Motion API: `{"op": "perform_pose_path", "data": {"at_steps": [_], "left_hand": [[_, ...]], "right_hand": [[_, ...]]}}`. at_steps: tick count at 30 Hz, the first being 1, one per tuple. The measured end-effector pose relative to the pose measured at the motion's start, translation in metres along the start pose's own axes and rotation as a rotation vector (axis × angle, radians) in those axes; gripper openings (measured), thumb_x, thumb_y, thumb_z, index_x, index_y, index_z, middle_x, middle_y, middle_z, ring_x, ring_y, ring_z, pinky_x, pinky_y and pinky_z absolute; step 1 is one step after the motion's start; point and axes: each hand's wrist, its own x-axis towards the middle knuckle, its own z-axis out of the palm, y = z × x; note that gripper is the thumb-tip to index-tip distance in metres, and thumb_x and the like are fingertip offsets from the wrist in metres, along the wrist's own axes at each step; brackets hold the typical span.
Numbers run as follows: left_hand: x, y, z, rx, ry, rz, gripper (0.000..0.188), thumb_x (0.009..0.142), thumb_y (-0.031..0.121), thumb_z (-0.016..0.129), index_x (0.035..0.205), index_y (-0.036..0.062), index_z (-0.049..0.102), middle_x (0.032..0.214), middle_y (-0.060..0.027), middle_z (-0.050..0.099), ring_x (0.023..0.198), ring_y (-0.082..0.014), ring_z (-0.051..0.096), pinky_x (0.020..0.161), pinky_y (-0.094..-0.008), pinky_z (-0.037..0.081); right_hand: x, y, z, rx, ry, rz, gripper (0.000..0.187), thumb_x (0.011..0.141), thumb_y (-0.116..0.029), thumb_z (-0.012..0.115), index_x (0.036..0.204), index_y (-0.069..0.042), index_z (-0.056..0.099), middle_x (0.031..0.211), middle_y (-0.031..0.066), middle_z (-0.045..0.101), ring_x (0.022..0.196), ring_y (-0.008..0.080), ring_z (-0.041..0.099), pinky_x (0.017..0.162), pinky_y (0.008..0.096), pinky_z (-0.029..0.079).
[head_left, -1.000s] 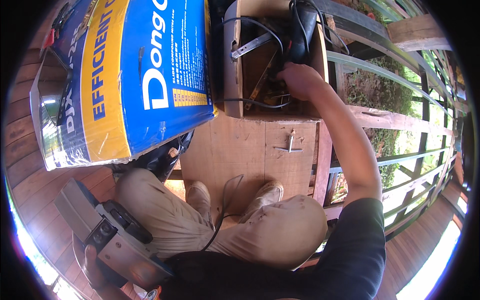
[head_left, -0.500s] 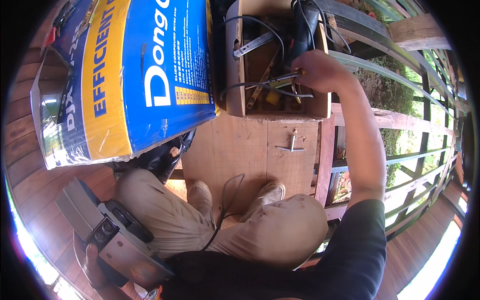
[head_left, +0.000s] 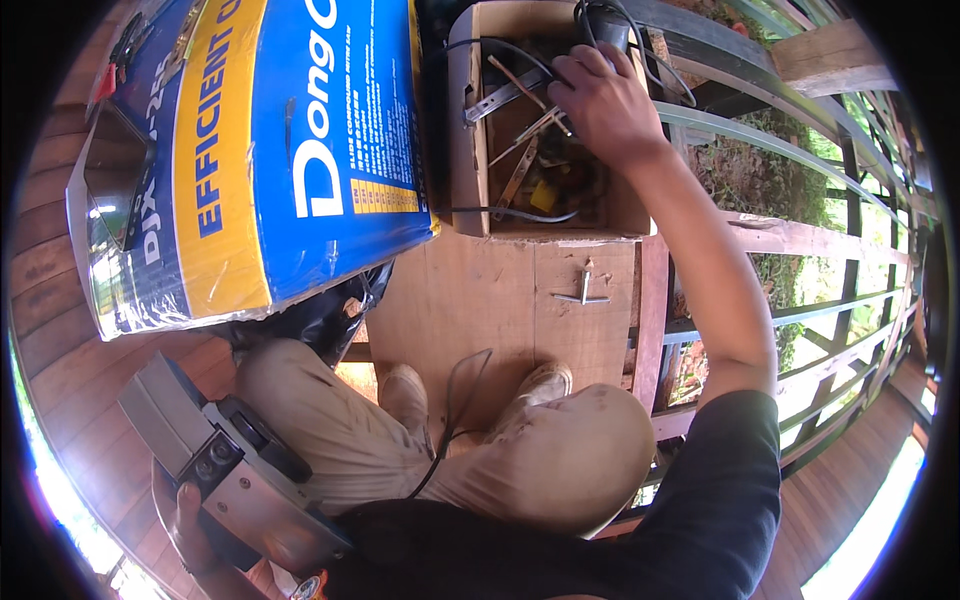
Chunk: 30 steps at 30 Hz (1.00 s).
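Note:
My right hand (head_left: 608, 112) is inside an open cardboard box (head_left: 565, 232), its fingers curled around one end of some thin metal rods (head_left: 540, 128); the fingertips are partly hidden. Beside it in the box lie a flat metal strip (head_left: 508, 97), a small yellow piece (head_left: 545, 194), a dark cylindrical tool (head_left: 606, 28) and black cords. At lower left my left hand (head_left: 186, 525) supports a grey and black electric planer (head_left: 240, 475) against my side, its metal plates facing up. A T-shaped metal tool (head_left: 583, 290) lies on the boards in front of the box.
A large blue and yellow carton (head_left: 330, 240) wrapped in clear plastic stands left of the box, above a black plastic bag (head_left: 320, 320). A black cord (head_left: 443, 440) loops between my knees. Slatted wood and metal railing (head_left: 800, 230) runs along the right.
My right hand has moved up and left inside the box, and the thin rods have shifted with it. A cord end at the box's near side has swung down. The planer stays nearly in place.

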Motion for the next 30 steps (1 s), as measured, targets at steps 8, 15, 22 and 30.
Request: {"op": "perform_pose_path", "data": {"at_steps": [8,15,22,30], "left_hand": [[-0.008,-0.006,-0.004,-0.008,0.026,-0.014,0.076,0.096,0.052,0.071,0.146,-0.0022,0.052,0.129,-0.0135,0.067,0.117,-0.0247,0.066,0.104,-0.0385,0.052],[-0.029,-0.006,-0.016,-0.026,0.064,-0.016,0.074,0.097,0.051,0.07,0.145,-0.0019,0.053,0.129,-0.0135,0.068,0.117,-0.0248,0.067,0.103,-0.0385,0.053],[-0.114,-0.013,-0.045,-0.066,0.2,-0.012,0.079,0.095,0.054,0.071,0.145,-0.0023,0.052,0.127,-0.0128,0.068,0.116,-0.024,0.067,0.102,-0.0376,0.053],[-0.241,-0.017,0.007,-0.012,0.537,-0.091,0.115,0.074,0.079,0.083,0.146,-0.0045,0.048,0.112,-0.0078,0.067,0.103,-0.018,0.066,0.09,-0.031,0.051]], "right_hand": [[-0.071,-0.015,0.008,0.717,-1.069,0.3,0.018,0.089,-0.016,0.069,0.103,-0.006,0.076,0.102,0.0201,0.076,0.102,0.0398,0.072,0.093,0.0501,0.057],[-0.104,-0.033,0.048,0.777,-0.962,0.36,0.03,0.09,-0.019,0.065,0.113,-0.008,0.08,0.113,0.0214,0.077,0.111,0.041,0.071,0.099,0.0487,0.055],[-0.11,-0.04,0.084,0.827,-1.151,-0.083,0.037,0.101,-0.025,0.053,0.119,-0.003,0.076,0.127,0.022,0.073,0.115,0.0418,0.07,0.099,0.0484,0.055],[-0.109,-0.069,0.144,0.702,-1.527,0.218,0.045,0.102,-0.036,0.055,0.129,-0.005,0.074,0.138,0.0204,0.07,0.125,0.0374,0.068,0.103,0.0475,0.053]]}}
